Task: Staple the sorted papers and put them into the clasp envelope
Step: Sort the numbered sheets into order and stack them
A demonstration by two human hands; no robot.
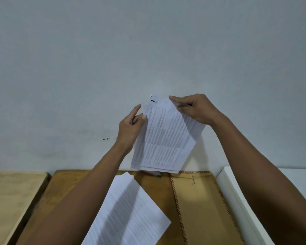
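I hold a thin stack of printed papers (164,137) upright in front of the wall, its lower edge just above the table. My left hand (131,126) pinches the stack's left edge with the index finger stretched out. My right hand (196,108) grips the top right corner. A brown clasp envelope (200,206) with a striped border lies flat on the table at the right, metal clasp (193,180) showing. A second sheet of printed paper (129,209) lies on the table below my left arm. A small object (155,173) sits half hidden under the held stack; I cannot tell what it is.
The wooden table (152,188) meets a pale grey wall (148,50) right behind it. A lighter wooden surface (12,197) adjoins at the left, and a white ledge (240,197) runs along the right side.
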